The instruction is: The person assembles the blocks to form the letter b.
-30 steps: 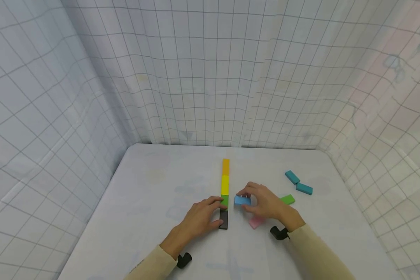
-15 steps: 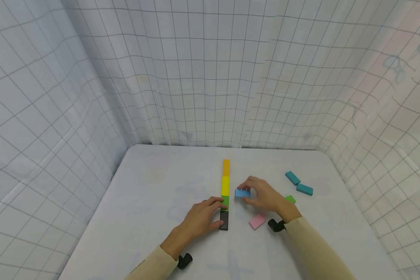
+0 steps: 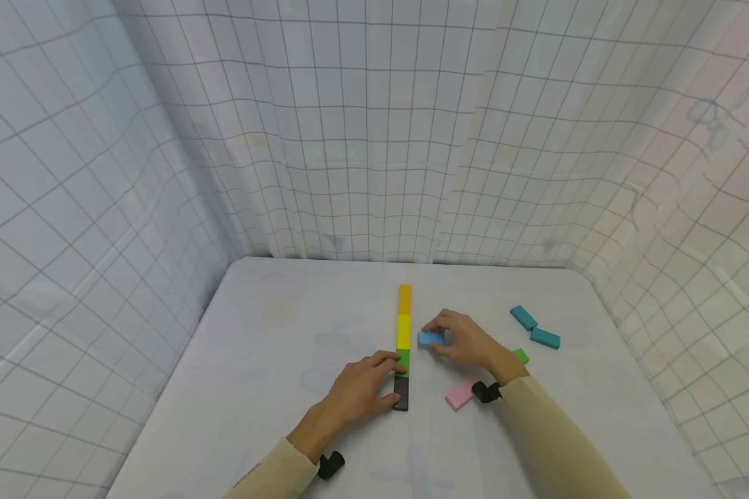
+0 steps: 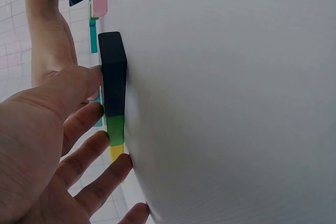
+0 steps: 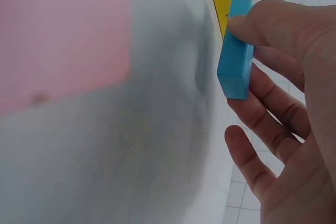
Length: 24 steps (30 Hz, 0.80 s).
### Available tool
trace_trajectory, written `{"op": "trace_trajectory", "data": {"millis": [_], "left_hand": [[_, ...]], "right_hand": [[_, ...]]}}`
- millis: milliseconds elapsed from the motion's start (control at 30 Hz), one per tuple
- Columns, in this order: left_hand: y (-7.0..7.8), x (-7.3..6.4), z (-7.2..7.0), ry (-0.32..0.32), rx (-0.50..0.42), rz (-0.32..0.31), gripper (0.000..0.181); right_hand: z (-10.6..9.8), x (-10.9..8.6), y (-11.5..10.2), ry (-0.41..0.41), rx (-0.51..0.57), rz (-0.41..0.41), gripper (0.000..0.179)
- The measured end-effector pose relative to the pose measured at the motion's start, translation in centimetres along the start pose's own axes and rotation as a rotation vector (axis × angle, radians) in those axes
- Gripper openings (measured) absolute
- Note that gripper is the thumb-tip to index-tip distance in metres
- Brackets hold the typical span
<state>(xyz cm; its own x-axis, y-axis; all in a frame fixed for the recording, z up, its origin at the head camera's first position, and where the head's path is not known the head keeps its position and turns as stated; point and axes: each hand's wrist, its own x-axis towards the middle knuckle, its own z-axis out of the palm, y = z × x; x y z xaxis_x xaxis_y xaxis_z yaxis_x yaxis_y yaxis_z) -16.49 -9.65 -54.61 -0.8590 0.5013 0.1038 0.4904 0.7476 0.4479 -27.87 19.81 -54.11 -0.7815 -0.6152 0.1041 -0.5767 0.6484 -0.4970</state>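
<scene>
Four coloured blocks would be several, lying end to end in a straight row: a black block [image 3: 401, 394] nearest, then a green block [image 3: 403, 359], a yellow block [image 3: 403, 331] and an orange block [image 3: 406, 299]. My left hand [image 3: 360, 389] rests along the row's left side, fingertips on the green block and thumb at the black one, fingers spread and relaxed. Between thumb and fingers my right hand [image 3: 465, 339] pinches a blue block [image 5: 235, 56], just right of the yellow block. In the right wrist view its thumb lies across the block's face.
A pink block [image 3: 459, 395] lies below the right wrist. Another green block [image 3: 521, 355] is partly covered by the right forearm. Two teal blocks [image 3: 523, 317] lie farther right on the white table [image 3: 274, 333]. Gridded white curtains [image 3: 374, 138] hang around the back and sides.
My right hand has moved away from me with the blue block, from beside the green block to beside the yellow one. The pink block shows more fully. My left hand stays put.
</scene>
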Motion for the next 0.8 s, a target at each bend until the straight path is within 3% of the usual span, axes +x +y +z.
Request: {"op": "trace_trajectory", "data": {"millis": [800], "left_hand": [[0.0,0.0,0.1,-0.006,0.014,-0.014,0.044]], "right_hand": [[0.7,2.0,0.2,-0.023,0.021,0.044,0.029]]}}
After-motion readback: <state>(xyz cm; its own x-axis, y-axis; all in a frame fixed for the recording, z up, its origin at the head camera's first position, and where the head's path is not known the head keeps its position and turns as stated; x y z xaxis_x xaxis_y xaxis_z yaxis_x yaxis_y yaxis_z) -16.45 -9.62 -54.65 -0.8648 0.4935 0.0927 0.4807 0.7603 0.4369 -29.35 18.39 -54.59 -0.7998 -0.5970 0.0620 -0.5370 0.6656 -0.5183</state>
